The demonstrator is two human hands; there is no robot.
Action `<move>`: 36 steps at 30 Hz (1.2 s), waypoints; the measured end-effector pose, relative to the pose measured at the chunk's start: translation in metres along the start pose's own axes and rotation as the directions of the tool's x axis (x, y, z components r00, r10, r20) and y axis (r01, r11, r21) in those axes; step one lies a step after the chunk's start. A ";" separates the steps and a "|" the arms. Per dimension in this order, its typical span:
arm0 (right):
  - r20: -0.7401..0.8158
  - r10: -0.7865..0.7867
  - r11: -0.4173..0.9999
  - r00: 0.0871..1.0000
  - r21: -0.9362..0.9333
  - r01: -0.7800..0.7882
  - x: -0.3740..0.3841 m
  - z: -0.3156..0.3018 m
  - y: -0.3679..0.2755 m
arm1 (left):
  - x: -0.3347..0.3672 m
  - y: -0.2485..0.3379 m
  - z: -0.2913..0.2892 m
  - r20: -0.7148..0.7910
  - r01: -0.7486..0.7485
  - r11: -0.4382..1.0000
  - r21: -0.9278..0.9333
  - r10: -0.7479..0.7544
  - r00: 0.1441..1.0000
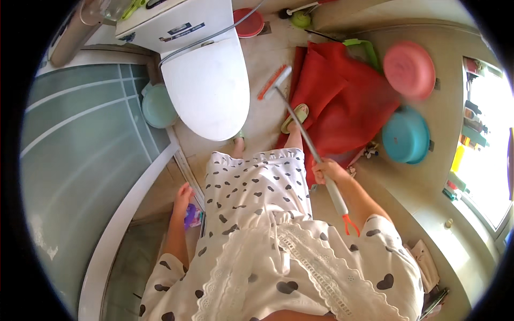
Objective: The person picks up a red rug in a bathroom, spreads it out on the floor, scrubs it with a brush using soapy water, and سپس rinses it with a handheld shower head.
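Head: R hand (330, 171) round brush (305, 135)

— Where does this view look from?
— The wearer's head, in front of the toilet (206, 88), facing steeply down and toward it.
— How near?
— Close above the dress (251, 195); the toilet sits farther off.

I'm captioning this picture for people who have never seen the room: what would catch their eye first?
Probably the crumpled red sheet spread over the floor right of the toilet, whose white lid is down. Next comes the long-handled brush in the right hand, its orange bristles near the sheet's left edge. Pink and blue basins stand out against the right wall.
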State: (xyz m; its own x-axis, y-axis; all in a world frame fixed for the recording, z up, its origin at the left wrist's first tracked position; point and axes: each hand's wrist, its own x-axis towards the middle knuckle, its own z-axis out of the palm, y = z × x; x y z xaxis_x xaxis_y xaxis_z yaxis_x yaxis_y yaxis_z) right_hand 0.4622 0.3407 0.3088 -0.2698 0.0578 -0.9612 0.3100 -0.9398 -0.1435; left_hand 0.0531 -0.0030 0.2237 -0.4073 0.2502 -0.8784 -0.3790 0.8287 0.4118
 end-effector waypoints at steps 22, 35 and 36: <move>0.091 -0.036 0.953 0.995 0.303 0.006 0.154 0.074 -0.140 | -0.027 0.020 -0.007 0.028 0.132 0.977 0.167 -0.138 0.990; -0.185 0.081 0.978 0.979 -0.174 -0.113 0.077 0.017 -0.137 | -0.031 0.047 0.016 0.030 0.090 0.988 0.129 -0.095 0.995; -0.182 0.072 0.978 0.981 -0.178 -0.105 0.094 0.004 -0.144 | -0.030 0.047 0.019 0.027 0.082 0.989 0.126 -0.087 0.996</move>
State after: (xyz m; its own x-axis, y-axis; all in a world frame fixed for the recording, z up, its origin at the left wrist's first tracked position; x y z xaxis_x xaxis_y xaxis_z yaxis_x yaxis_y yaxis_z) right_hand 0.3883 0.4799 0.2402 -0.0762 0.0500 -0.9958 0.4939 -0.8657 -0.0812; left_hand 0.0631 0.0380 0.2654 -0.3500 0.1912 -0.9170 -0.3039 0.9028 0.3042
